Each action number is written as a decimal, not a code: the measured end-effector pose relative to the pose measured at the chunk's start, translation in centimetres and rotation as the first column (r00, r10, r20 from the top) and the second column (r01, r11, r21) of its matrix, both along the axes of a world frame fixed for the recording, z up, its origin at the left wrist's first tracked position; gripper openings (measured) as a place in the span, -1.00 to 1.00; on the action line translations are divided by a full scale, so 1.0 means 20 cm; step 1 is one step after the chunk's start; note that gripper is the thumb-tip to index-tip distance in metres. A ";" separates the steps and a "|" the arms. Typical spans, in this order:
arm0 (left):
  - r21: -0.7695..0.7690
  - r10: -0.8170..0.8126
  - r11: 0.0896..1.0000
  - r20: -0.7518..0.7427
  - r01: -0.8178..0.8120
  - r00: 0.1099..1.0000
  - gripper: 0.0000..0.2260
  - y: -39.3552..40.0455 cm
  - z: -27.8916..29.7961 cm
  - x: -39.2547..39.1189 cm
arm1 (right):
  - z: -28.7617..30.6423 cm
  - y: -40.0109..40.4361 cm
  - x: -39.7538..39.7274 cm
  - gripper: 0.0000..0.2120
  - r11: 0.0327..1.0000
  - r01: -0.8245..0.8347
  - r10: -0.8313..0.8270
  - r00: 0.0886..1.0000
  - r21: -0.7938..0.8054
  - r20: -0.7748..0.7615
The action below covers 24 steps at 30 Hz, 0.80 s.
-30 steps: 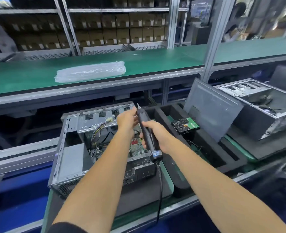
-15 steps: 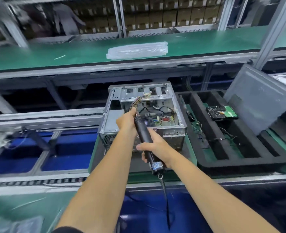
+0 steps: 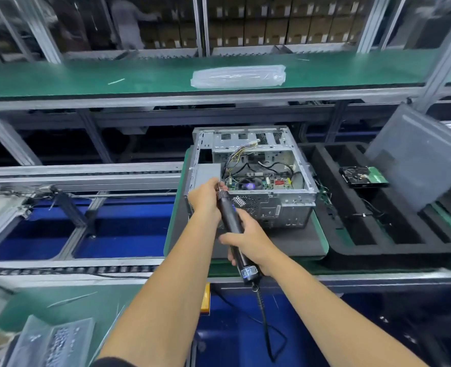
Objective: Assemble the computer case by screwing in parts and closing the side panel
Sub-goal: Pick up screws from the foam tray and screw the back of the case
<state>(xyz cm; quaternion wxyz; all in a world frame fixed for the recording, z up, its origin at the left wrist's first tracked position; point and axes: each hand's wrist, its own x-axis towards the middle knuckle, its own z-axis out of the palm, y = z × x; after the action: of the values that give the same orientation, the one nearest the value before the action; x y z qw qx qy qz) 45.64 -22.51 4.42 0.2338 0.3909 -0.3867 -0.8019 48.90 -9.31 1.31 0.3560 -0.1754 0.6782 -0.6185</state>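
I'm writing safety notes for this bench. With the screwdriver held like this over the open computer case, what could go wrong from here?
1. The left hand pinches the tip of the electric screwdriver while the right hand grips its body; an accidental start might nip fingers.
2. Loose wires stand up in the open computer case; the tip could snag them.
3. The screwdriver's cord hangs below the bench edge and might catch.

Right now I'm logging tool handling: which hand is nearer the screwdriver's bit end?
Left. The left hand pinches the electric screwdriver at its bit end; the right hand grips lower down the barrel.
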 end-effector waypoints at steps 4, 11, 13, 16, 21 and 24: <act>-0.002 0.014 1.000 0.014 -0.014 1.000 -0.87 -0.07 -0.05 0.06 | -0.04 -0.06 0.04 -0.19 0.999 -0.010 0.010 1.000 0.046 0.000; -0.063 -0.012 0.998 0.099 0.018 0.995 -0.86 -0.17 -0.13 0.16 | -0.08 -0.11 0.08 -0.10 0.994 -0.047 0.045 0.999 0.100 0.021; -0.065 -0.006 0.998 0.110 0.013 0.994 -0.88 -0.19 -0.14 0.17 | -0.09 -0.12 0.10 -0.11 0.995 -0.041 0.040 0.999 0.094 0.019; -0.068 -0.003 0.998 0.123 0.012 0.992 -0.90 -0.20 -0.14 0.19 | -0.10 -0.13 0.11 -0.12 0.994 -0.049 0.047 0.999 0.094 0.017; -0.110 -0.033 0.993 0.121 0.046 0.992 -0.89 -0.22 -0.15 0.20 | -0.09 -0.11 0.12 -0.14 0.996 -0.064 0.061 0.997 0.067 0.050; -0.139 -0.044 0.988 0.122 0.061 0.992 -0.90 -0.22 -0.14 0.21 | -0.09 -0.10 0.13 -0.20 0.998 -0.056 0.055 0.995 0.015 0.086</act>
<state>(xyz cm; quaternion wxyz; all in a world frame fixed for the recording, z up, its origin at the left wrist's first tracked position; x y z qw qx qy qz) 49.82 -26.90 1.70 0.2164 0.4101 -0.4661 -0.7535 51.51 -11.22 -0.43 0.4031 -0.1646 0.6626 -0.6094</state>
